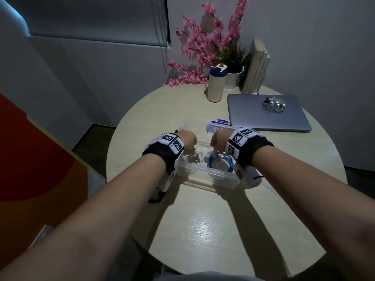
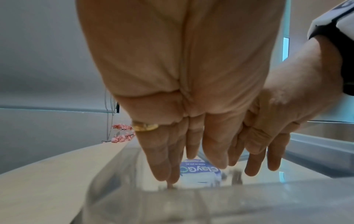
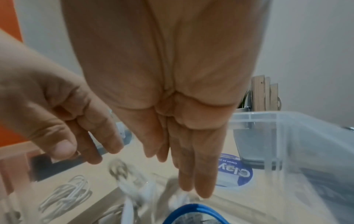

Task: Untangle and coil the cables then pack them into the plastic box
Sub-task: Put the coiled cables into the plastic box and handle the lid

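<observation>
Our left hand (image 1: pixel 187 138) and right hand (image 1: pixel 218 139) hung over the box (image 1: pixel 207 176), fingers straight and relaxed, holding nothing. The blue coil (image 1: pixel 220 162) lay inside at four o'clock, white cables (image 3: pixel 67 195) at eight. We judged it best to press the white cables flat, keeping the loops below the rim.

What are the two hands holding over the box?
Nothing. The left hand and right hand both hang with straight fingers, gripping nothing, above the clear plastic box, where the coiled blue cable and coiled white cable already lie.
</observation>
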Available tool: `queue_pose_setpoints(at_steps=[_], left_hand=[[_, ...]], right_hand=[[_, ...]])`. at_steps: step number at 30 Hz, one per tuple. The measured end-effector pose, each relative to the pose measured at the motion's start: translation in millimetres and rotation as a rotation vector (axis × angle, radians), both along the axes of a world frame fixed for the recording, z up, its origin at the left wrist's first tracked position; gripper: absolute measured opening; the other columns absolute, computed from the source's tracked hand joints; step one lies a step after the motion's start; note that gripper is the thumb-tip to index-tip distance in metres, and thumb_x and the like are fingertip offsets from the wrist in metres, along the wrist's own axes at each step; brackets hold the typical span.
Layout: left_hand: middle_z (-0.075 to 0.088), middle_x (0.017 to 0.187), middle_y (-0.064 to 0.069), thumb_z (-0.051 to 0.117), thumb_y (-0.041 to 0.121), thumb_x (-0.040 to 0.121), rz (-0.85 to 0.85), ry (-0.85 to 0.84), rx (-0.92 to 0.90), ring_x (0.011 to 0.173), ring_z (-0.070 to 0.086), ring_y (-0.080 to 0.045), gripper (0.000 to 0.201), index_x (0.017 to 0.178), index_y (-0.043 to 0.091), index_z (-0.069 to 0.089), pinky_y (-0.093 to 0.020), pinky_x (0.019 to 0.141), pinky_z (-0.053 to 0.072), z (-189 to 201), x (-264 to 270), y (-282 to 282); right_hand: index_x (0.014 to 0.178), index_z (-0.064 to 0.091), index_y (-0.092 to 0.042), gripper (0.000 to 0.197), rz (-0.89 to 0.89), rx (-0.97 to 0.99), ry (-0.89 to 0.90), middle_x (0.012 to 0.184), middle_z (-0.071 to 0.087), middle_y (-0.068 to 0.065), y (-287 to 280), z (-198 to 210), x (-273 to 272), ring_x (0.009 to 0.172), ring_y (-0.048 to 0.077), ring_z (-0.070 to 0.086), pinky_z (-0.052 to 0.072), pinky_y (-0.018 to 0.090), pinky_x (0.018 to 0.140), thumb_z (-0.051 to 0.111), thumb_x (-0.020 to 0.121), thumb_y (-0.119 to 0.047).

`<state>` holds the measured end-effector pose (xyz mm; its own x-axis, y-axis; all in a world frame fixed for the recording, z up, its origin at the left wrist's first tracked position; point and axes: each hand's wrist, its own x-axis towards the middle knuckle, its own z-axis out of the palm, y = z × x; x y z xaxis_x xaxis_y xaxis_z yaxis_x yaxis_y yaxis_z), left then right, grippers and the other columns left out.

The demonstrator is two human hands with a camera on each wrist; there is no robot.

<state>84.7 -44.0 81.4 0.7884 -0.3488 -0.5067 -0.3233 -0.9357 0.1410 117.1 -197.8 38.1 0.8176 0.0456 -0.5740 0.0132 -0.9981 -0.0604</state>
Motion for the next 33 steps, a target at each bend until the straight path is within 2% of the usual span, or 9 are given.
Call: queue_pose_setpoints(at_steps=[4,7,8,10,14,18,25,30,33], left_hand=[[0.054,0.136,-0.01,0.059,0.019,0.093,0.024,0.014,-0.102,0.123,0.051,-0.025,0.042,0.133,0.007,0.053,-0.031,0.1,0.04,6,1,9],[0.059,0.129,-0.005,0.061,0.019,0.092,0.09,-0.013,-0.256,0.116,0.056,-0.021,0.039,0.13,0.011,0.057,-0.026,0.093,0.041,18,-4,23],[0.062,0.124,-0.005,0.061,0.02,0.092,0.121,-0.036,-0.307,0.112,0.057,-0.02,0.035,0.126,0.012,0.059,-0.025,0.091,0.042,21,-6,29],[0.066,0.112,-0.004,0.063,0.02,0.09,0.187,-0.078,-0.386,0.102,0.06,-0.019,0.025,0.114,0.013,0.065,-0.025,0.085,0.045,26,-11,44],[0.065,0.088,0.0,0.059,0.021,0.091,0.32,-0.122,-0.39,0.086,0.061,-0.02,0.008,0.093,0.016,0.065,-0.027,0.07,0.044,25,-26,84],[0.064,0.092,-0.004,0.059,0.024,0.091,0.383,-0.085,-0.249,0.088,0.058,-0.021,0.014,0.091,0.012,0.066,-0.027,0.072,0.043,7,-51,121],[0.07,0.098,-0.011,0.064,0.023,0.085,0.353,0.094,0.056,0.091,0.063,-0.027,0.018,0.092,0.007,0.069,-0.03,0.073,0.048,-49,-99,149],[0.066,0.102,-0.009,0.076,0.034,0.074,0.398,0.125,0.078,0.092,0.064,-0.027,0.038,0.103,0.011,0.066,-0.03,0.074,0.05,-76,-122,158],[0.061,0.107,-0.009,0.077,0.03,0.073,0.416,0.09,0.047,0.094,0.063,-0.029,0.039,0.105,0.011,0.065,-0.031,0.077,0.051,-85,-129,157]], right_hand=[[0.126,0.056,-0.036,0.058,0.015,-0.042,-0.077,0.112,0.065,-0.004,-40,-100,71,0.097,0.028,0.062,0.053,0.047,0.086,0.07,0.07,-0.042],[0.104,0.071,-0.016,0.024,-0.06,0.129,-0.089,0.097,0.071,0.005,-14,-17,24,0.088,0.025,0.069,0.058,0.035,0.074,0.064,0.081,-0.02],[0.1,0.071,-0.009,0.018,-0.039,0.202,-0.067,0.093,0.07,0.007,10,42,-21,0.088,0.026,0.069,0.055,0.031,0.067,0.059,0.086,-0.011],[0.098,0.07,-0.002,0.017,-0.051,0.342,-0.074,0.085,0.069,0.01,28,75,-43,0.084,0.025,0.07,0.053,0.026,0.062,0.056,0.088,-0.003],[0.088,0.071,-0.006,0.013,0.022,0.481,-0.049,0.082,0.071,0.007,61,89,-64,0.072,0.017,0.068,0.054,0.025,0.063,0.058,0.088,-0.006],[0.084,0.068,-0.01,0.013,0.179,0.526,0.042,0.076,0.069,0.004,106,82,-91,0.059,0.01,0.063,0.051,0.021,0.06,0.057,0.089,-0.008],[0.104,0.07,-0.001,0.023,0.403,0.2,0.074,0.104,0.069,0.013,168,-6,-111,0.097,0.03,0.065,0.049,0.03,0.075,0.055,0.091,-0.013],[0.078,0.061,-0.015,0.015,0.472,0.043,0.074,0.068,0.055,0.0,180,-88,-102,0.068,0.025,0.061,0.053,0.03,0.064,0.07,0.081,-0.027],[0.088,0.065,-0.009,0.016,0.504,-0.044,0.115,0.072,0.051,0.0,183,-197,-58,0.083,0.027,0.066,0.056,0.043,0.08,0.065,0.085,-0.024]])
